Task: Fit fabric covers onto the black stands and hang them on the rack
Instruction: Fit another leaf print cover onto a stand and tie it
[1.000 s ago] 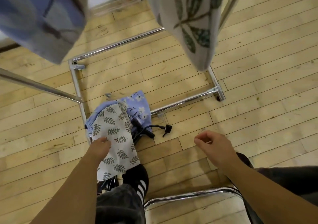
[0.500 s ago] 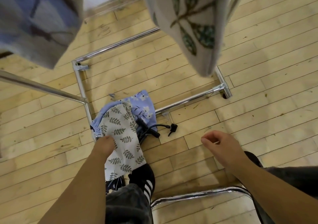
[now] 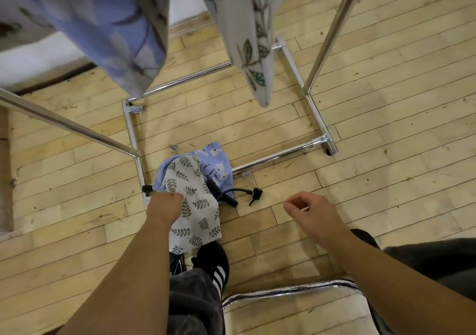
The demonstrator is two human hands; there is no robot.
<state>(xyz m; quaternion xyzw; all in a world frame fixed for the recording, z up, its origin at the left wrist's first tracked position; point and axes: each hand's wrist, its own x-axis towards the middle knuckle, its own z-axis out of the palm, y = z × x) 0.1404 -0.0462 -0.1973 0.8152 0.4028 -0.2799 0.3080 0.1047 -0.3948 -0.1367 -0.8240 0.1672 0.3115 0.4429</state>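
A white leaf-print cover (image 3: 192, 206) lies crumpled on the wooden floor, overlapping a blue floral cover (image 3: 217, 161). A black stand (image 3: 228, 198) pokes out from under both, its clip end (image 3: 255, 195) on bare floor. My left hand (image 3: 164, 203) is down on the left edge of the white cover, fingers curled into the cloth. My right hand (image 3: 313, 212) hovers above the floor to the right, loosely curled, holding nothing I can make out. Two covered stands hang overhead from the rack: a blue one (image 3: 116, 25) and a white leafy one (image 3: 247, 25).
The chrome rack base (image 3: 273, 157) frames the floor around the pile, with slanted uprights at left (image 3: 64, 125) and right (image 3: 327, 33). My black striped shoe (image 3: 215, 262) stands just below the covers. A chrome chair frame (image 3: 283, 291) is at the bottom.
My left hand has pushed a little further forward onto the white cover's edge. My view has tilted up, showing more of the hanging covers. The right hand has barely moved.
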